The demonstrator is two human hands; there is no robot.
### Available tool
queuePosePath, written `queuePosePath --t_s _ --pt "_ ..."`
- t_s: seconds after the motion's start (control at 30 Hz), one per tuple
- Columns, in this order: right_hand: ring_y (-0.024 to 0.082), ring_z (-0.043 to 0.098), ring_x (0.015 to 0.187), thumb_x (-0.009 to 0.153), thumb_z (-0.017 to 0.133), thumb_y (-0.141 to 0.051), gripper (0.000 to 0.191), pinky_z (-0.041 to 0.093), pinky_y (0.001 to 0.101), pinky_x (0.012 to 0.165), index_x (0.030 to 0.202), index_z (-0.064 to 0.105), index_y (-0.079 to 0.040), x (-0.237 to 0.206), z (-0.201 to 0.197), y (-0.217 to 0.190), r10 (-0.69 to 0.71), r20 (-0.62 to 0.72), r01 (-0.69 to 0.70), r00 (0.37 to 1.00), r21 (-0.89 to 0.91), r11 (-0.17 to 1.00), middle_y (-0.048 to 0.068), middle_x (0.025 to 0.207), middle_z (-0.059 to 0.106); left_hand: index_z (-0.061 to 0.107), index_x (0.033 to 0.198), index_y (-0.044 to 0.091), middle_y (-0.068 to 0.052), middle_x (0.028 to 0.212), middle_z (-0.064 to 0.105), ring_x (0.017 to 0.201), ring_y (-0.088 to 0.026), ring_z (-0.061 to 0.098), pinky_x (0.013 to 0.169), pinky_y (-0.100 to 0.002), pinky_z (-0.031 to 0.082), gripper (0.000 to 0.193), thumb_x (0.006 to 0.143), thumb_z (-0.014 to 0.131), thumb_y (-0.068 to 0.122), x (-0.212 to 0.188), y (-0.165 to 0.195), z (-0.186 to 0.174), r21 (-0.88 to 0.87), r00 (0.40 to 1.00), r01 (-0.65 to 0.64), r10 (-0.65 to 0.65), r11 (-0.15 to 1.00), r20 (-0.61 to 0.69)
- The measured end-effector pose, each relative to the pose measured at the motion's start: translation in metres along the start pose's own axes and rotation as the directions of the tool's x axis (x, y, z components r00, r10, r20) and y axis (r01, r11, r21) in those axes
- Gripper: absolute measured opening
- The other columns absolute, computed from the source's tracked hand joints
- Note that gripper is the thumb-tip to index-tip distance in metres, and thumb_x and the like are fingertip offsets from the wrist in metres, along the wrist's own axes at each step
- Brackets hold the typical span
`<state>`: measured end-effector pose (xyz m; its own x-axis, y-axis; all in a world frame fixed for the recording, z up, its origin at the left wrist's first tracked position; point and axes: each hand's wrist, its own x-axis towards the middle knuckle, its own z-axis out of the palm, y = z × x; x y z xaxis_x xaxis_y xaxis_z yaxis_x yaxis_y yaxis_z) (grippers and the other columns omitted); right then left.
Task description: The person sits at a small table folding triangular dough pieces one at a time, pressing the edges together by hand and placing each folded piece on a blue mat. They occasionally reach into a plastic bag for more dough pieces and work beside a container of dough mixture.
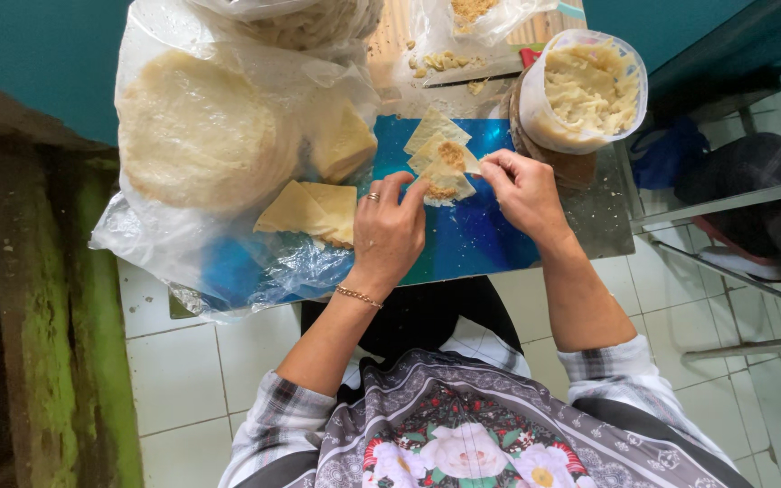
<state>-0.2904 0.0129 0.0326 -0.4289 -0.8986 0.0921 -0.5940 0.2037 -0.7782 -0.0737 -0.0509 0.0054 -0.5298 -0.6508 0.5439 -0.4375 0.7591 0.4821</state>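
My left hand [389, 230], with a ring and a bracelet, pinches the left corner of a pale triangular pastry wrapper [447, 183] that carries a dab of brown filling. My right hand [524, 188] pinches the wrapper's right edge. Both hands hold it just above a shiny blue board [476, 239]. Two more wrapper pieces, one with filling [449, 154], lie on the board just behind it.
A stack of round flat wrappers [196, 131] sits in clear plastic at the left, with cut triangles [309, 210] beside it. A plastic tub of pale filling [585, 90] stands at the right. Below is white tiled floor [183, 370]; a metal frame [734, 271] stands to the right.
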Motion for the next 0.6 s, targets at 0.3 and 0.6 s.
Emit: queuePosePath --t_s 0.3,0.6 --pt "0.002 0.052 0.058 0.100 0.062 -0.019 0.023 0.040 0.0233 0.053 0.093 0.077 -0.003 0.092 0.037 0.022 0.134 -0.281 -0.066 0.950 0.238 0.969 -0.004 0.064 0.060 0.064 0.123 0.006 -0.017 0.130 0.060 0.112 -0.031 0.059 0.094 -0.046 0.047 0.038 0.085 0.065 0.009 -0.006 0.004 0.002 0.129 0.996 -0.074 0.067 0.989 0.051" --pt "0.011 0.047 0.041 0.098 0.063 -0.019 0.018 0.036 0.0291 0.036 0.090 0.071 -0.006 0.182 0.049 0.054 0.330 -0.297 -0.141 0.896 0.515 0.846 0.001 0.061 0.058 0.062 0.127 0.003 -0.019 0.128 0.060 0.111 -0.033 0.060 0.094 -0.044 0.047 0.042 0.084 0.063 0.007 -0.007 0.002 -0.004 -0.014 0.999 -0.037 0.037 0.999 -0.010"
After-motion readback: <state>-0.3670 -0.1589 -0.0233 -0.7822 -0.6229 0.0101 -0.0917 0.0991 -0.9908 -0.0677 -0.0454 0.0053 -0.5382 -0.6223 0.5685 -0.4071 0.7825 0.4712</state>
